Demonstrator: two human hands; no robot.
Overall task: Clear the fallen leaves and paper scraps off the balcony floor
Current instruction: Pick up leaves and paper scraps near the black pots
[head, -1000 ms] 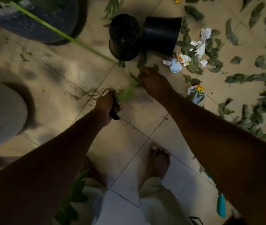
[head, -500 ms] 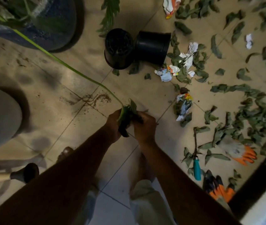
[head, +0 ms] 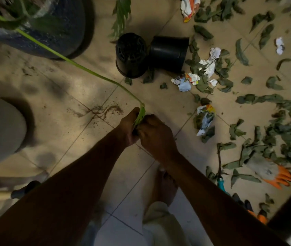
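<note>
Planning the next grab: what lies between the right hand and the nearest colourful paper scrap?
Head view: only bare tile crossed by a grout line lies between the right hand and the paper scrap.

Leaves [head: 263,99] right of pots [head: 168,54]

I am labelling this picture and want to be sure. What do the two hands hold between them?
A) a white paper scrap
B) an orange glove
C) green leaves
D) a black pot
C: the left hand and the right hand are both curled round green leaves held between them.
</note>
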